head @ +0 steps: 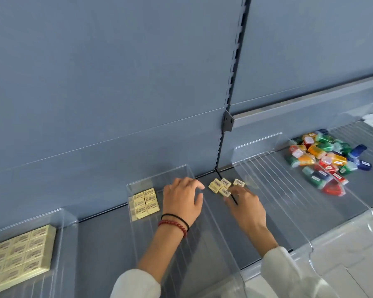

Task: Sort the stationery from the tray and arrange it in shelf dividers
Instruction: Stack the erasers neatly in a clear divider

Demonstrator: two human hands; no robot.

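Item under sorting: a cluster of loose erasers point(221, 186), small cream blocks with printed paper labels, lying on the bare grey shelf point(108, 222) in the gap between two clear dividers. Judged light, firm and slightly rubbery, not fragile; the label faces may be slick, so a pinch across the two short sides should serve best.

Right hand point(246, 205): fingertips reach the nearest eraser of the cluster; whether it is pinched or merely touched cannot be told. Left hand point(181, 201): fingers loosely curled over the middle divider point(170, 179), grasping nothing.

Inside that divider, sorted erasers point(144, 203) sit in tidy rows against its left wall; most of its floor is bare. Dividers are clear rigid plastic with rounded corners and ribbed floors.

Further out: a larger flat block of cream erasers point(19, 257) in the left divider point(69, 222); a heap of coloured cases point(323, 160), glossy and translucent, in the right divider point(267, 168).
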